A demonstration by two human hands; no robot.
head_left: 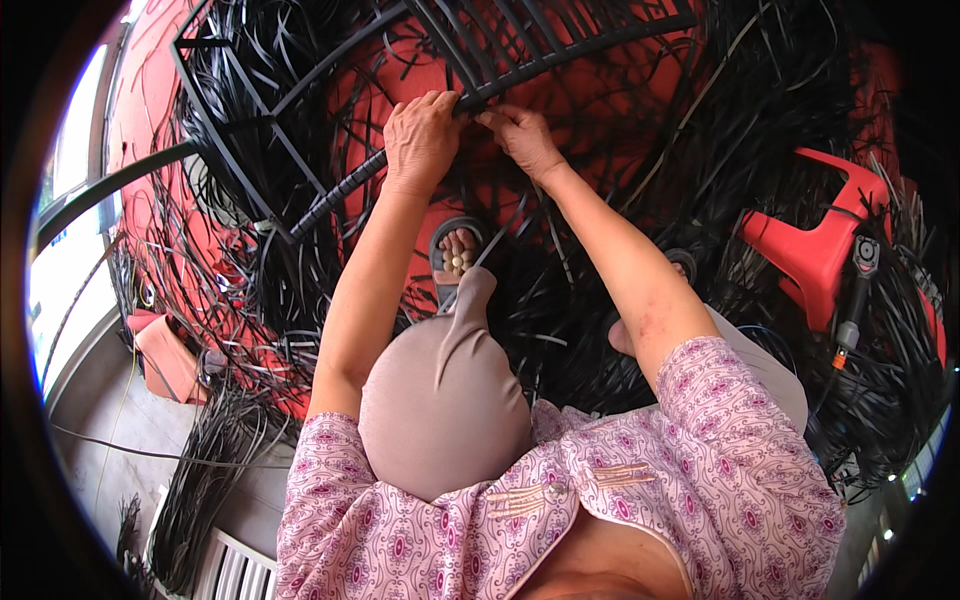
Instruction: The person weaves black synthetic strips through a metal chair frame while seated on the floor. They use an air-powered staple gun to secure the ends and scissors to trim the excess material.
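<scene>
A black furniture frame [273, 113] of straight bars lies across the upper part of the view. Its near bar [345, 188] has flat black strip wound around it in a spiral. My left hand [422, 140] is closed over this bar, its back turned up. Just to the right, my right hand [522, 138] pinches what looks like the end of a black strip against the bar; the strip is mostly hidden by the fingers. Further right, the frame carries a row of thin parallel slats [540, 30].
Loose black strips [740, 120] lie in tangled heaps over a red floor covering [390, 75]. At the right are a red plastic stool [820, 240], tipped over, and a dark hand tool [855, 290]. A white slatted piece [235, 570] and cable [170, 455] lie at lower left.
</scene>
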